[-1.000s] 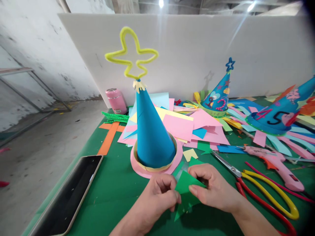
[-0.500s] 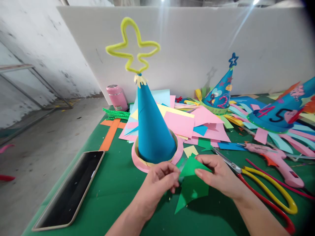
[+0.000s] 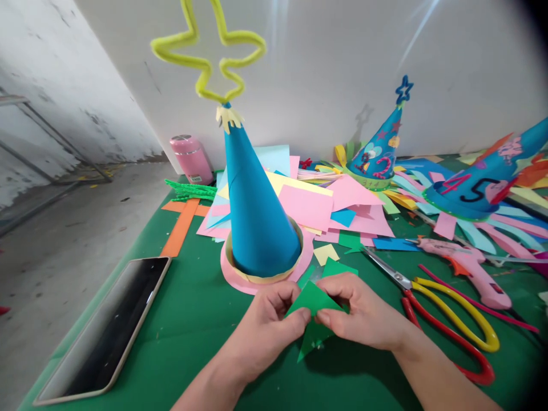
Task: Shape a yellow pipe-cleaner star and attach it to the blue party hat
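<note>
Green paper (image 3: 310,297) in front of the blue cone hat (image 3: 261,222): pinching it between thumb and fingers of left hand (image 3: 276,321) and right hand (image 3: 362,314) alike, likely at opposite edges to steady it. Can't tell, past the fingers, whether folded or layered. With scissors (image 3: 402,281) right of the hat, with handles turned nearer, presumably for easy reach; with phone (image 3: 103,334) left of the hat, apparently out of the way.
</note>
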Available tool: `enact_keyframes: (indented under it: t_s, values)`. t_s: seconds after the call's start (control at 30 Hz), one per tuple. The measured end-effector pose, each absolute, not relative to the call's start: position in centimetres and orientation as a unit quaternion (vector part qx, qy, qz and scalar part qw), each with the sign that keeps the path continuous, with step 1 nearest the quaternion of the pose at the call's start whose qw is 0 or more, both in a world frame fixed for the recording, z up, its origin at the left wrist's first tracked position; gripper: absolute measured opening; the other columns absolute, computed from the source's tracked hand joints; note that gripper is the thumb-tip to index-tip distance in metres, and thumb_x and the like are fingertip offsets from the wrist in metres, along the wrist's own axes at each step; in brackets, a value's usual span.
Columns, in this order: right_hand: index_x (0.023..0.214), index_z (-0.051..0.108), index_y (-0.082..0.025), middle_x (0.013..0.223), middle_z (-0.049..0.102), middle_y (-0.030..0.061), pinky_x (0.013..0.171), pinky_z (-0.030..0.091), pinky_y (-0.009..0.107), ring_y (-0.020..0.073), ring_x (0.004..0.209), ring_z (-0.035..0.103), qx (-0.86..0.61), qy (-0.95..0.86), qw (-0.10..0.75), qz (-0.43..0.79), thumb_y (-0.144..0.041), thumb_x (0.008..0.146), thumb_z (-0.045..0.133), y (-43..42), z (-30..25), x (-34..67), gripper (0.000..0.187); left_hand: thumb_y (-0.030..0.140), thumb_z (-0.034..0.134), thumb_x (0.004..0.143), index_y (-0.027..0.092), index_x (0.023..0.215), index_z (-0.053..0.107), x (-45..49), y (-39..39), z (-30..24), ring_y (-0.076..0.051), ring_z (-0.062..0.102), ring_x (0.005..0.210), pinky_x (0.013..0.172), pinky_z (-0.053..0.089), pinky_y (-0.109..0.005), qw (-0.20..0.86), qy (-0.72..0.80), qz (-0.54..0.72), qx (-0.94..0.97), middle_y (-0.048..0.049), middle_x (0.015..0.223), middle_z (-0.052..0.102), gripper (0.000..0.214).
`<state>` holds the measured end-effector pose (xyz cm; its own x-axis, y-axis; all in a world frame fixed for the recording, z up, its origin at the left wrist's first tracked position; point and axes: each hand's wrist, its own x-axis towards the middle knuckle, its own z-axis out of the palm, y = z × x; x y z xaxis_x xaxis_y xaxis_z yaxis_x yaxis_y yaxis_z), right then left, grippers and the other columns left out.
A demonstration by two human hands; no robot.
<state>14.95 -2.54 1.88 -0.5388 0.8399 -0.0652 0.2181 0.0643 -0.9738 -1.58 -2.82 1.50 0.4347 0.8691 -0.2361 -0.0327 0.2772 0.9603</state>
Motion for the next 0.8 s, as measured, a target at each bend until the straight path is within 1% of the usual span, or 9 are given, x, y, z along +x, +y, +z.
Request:
enact_keyframes:
  t_s: [0.17, 0.23, 0.43, 0.67, 0.8]
  values:
    - [0.05, 0.024, -0.019, 0.05, 0.021, -0.0076, 0.041, 0.017, 0.02, 0.0057, 0.048, 0.019, -0.423, -0.684, 0.294, 0.517, -0.012, 0.064, 0.052, -2.4, 1.7, 15.3, 0.032, 0.024, 0.057, 0.07, 0.015, 0.06, 0.053, -1.9, -2.9, 0.9, -0.009, 0.034, 0.05, 0.048, 0.027, -0.023, 0.71, 0.385, 0.336, 0.484, 0.0038, 0.052, 0.042, 0.014]
    - [0.049, 0.024, -0.019, 0.049, 0.021, -0.0079, 0.04, 0.017, 0.02, 0.0054, 0.047, 0.02, -0.424, -0.681, 0.294, 0.52, -0.012, 0.064, 0.053, -2.4, 1.7, 15.5, 0.033, 0.025, 0.058, 0.07, 0.015, 0.059, 0.053, -2.0, -2.8, 0.9, -0.009, 0.034, 0.049, 0.048, 0.027, -0.024, 0.709, 0.383, 0.339, 0.485, 0.0039, 0.052, 0.041, 0.015]
    - [0.051, 0.039, -0.017, 0.046, 0.03, -0.0078, 0.038, 0.02, 0.018, 0.0045, 0.043, 0.025, -0.419, -0.67, 0.3, 0.534, -0.014, 0.066, 0.053, -2.3, 1.5, 16.0, 0.021, 0.024, 0.055, 0.072, 0.015, 0.061, 0.054, -2.1, -2.7, 0.9, -0.01, 0.036, 0.051, 0.051, 0.028, -0.025, 0.69, 0.388, 0.344, 0.505, 0.0028, 0.053, 0.043, 0.014]
    - [0.053, 0.045, -0.016, 0.046, 0.034, -0.0075, 0.038, 0.023, 0.017, 0.004, 0.042, 0.027, -0.423, -0.636, 0.319, 0.561, -0.011, 0.067, 0.054, -2.2, 1.6, 16.3, 0.017, 0.022, 0.056, 0.071, 0.015, 0.059, 0.054, -2.2, -2.7, 1.1, -0.01, 0.037, 0.051, 0.051, 0.029, -0.024, 0.693, 0.388, 0.354, 0.493, 0.0024, 0.053, 0.046, 0.014]
    - [0.054, 0.047, -0.015, 0.046, 0.037, -0.0072, 0.037, 0.024, 0.017, 0.0044, 0.042, 0.029, -0.425, -0.616, 0.322, 0.58, -0.014, 0.068, 0.055, -2.1, 1.4, 16.4, 0.016, 0.022, 0.056, 0.071, 0.015, 0.059, 0.054, -2.2, -2.6, 1.1, -0.01, 0.038, 0.052, 0.052, 0.03, -0.024, 0.701, 0.385, 0.357, 0.482, 0.0022, 0.053, 0.047, 0.014]
